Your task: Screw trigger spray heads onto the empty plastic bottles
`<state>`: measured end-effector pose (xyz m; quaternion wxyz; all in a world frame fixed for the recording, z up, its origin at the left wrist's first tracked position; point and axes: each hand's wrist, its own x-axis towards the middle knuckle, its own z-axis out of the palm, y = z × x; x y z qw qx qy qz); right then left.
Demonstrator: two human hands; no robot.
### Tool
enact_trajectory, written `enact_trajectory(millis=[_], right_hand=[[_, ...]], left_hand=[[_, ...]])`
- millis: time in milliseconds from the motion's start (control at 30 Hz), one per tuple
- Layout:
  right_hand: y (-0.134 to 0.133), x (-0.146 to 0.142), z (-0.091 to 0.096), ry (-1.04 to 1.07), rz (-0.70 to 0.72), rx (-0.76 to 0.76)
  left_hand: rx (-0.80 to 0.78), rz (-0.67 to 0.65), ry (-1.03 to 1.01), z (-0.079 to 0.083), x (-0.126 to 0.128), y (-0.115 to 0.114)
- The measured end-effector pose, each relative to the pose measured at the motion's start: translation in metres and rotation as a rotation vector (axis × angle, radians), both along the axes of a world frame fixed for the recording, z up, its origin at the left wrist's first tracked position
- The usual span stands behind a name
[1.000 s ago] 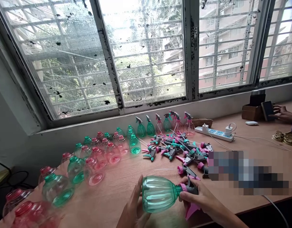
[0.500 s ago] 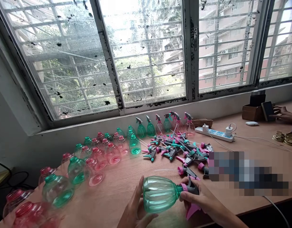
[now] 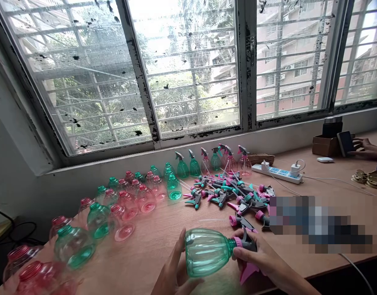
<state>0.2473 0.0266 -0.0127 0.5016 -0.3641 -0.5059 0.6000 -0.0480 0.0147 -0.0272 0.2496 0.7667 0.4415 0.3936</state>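
A clear green spray bottle (image 3: 206, 252) lies on its side above the table's front part, its base to the left. My left hand (image 3: 175, 268) cups the base end, thumb below and fingers behind. At the neck, my right hand (image 3: 262, 256) grips the spray head (image 3: 248, 244), which has a pink collar, a grey body and a pink trigger. The collar sits against the bottle's mouth; whether it is fully threaded I cannot tell. Just behind my right hand lie loose trigger sprayers (image 3: 242, 221), pink and grey.
Open red and green bottles (image 3: 74, 250) stand in rows on the left. A heap of sprayer heads (image 3: 234, 190) lies mid-table, with finished spray bottles (image 3: 194, 166) along the wall. Right are a power strip (image 3: 277, 173), cables and another person's hand (image 3: 368, 148) by a phone (image 3: 345, 143).
Both hands keep their hold with almost no movement; the bottle has turned slightly about its length. At the far right, the other person's hand has shifted a little.
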Motion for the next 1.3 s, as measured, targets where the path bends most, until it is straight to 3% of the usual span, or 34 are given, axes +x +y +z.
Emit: enact_trajectory(millis=[300, 567, 833, 1100, 1300], right_hand=[[0.0, 0.001, -0.002, -0.003, 0.005, 0.001], [0.001, 0.001, -0.003, -0.021, 0.01, 0.007], [0.0, 0.001, 0.002, -0.026, 0.016, 0.01], [-0.001, 0.001, 0.0, -0.05, 0.021, 0.005], [0.001, 0.002, -0.002, -0.098, 0.027, 0.035]], left_hand=[[0.127, -0.02, 0.02, 0.015, 0.006, -0.006], [0.048, 0.003, 0.051, 0.001, -0.002, -0.002], [0.133, -0.057, 0.027, 0.01, 0.006, -0.003], [0.029, -0.033, 0.049, -0.002, 0.002, -0.001], [0.056, -0.034, 0.044, -0.002, 0.0, 0.002]])
